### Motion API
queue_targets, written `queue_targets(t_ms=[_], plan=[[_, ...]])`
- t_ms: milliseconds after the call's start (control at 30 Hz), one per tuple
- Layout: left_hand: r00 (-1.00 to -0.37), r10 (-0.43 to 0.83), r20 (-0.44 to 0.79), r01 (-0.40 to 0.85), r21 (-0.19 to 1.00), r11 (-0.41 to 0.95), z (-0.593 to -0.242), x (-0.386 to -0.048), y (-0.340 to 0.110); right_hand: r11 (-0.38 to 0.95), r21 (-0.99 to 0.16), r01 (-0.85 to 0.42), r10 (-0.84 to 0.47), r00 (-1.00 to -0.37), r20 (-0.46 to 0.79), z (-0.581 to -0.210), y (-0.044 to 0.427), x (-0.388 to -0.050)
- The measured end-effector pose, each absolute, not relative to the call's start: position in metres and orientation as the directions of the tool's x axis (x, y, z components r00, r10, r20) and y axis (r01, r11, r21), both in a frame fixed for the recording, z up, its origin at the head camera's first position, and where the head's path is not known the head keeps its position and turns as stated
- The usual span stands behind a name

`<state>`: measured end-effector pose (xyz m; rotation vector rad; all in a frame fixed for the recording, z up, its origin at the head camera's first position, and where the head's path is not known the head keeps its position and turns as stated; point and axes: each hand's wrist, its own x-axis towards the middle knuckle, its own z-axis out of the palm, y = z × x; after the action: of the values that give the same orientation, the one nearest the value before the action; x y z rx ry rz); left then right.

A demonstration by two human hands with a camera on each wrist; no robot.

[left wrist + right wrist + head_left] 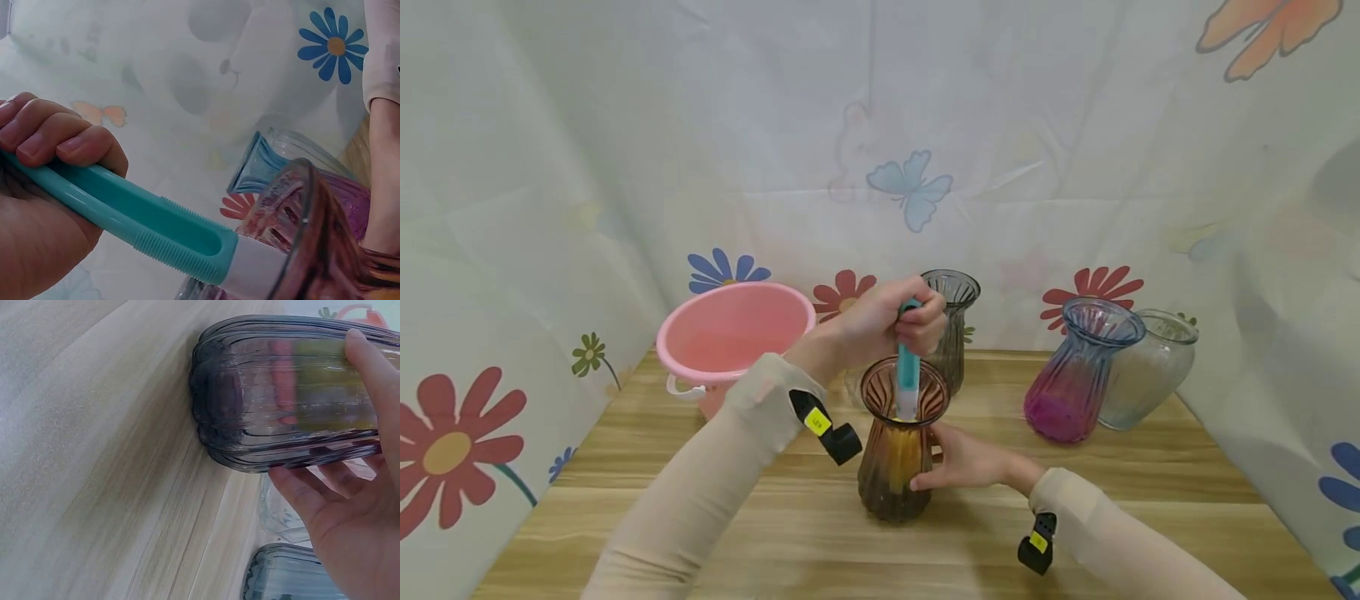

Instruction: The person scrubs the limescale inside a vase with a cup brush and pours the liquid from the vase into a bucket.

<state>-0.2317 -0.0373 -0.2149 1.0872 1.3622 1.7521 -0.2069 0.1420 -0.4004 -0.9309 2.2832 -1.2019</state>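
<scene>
A brown-tinted ribbed glass vase [880, 479] is upright at the middle of the wooden table. My left hand [898, 321] grips the teal handle [181, 231] of a bottle brush above the vase's flared mouth. Below the handle, the brush's white neck [907, 404] goes down into the vase. Its yellow sponge head [328, 384], with a pink-red band, shows through the glass. Around the vase's lower right side, my right hand [966, 458] holds it with thumb and fingers. Whether the vase's base touches the table is hard to tell.
To the left stands a pink bucket [737, 329] with a white handle. A grey glass vase [955, 333] stands just behind the brown one. At the right are a blue-and-pink vase [1071, 392] and a clear glass vase [1150, 375]. Printed cloth [760, 150] encloses the table [790, 533].
</scene>
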Motion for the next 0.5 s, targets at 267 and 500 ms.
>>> queue_targets(t_ms=[267,500], plan=[[-0.432,0.885,0.172,-0.043,0.977,-0.211,-0.252,-0.237,-0.034,0.426,-0.841,-0.334,-0.707,-0.702,-0.08,-0.397,0.143,-0.206],[-0.426,0.892,0.152,-0.007,0.985,-0.171,-0.266,-0.239,-0.031,0.417,-0.851,-0.319,-0.723,-0.684,-0.098,-0.395,0.142,-0.206]])
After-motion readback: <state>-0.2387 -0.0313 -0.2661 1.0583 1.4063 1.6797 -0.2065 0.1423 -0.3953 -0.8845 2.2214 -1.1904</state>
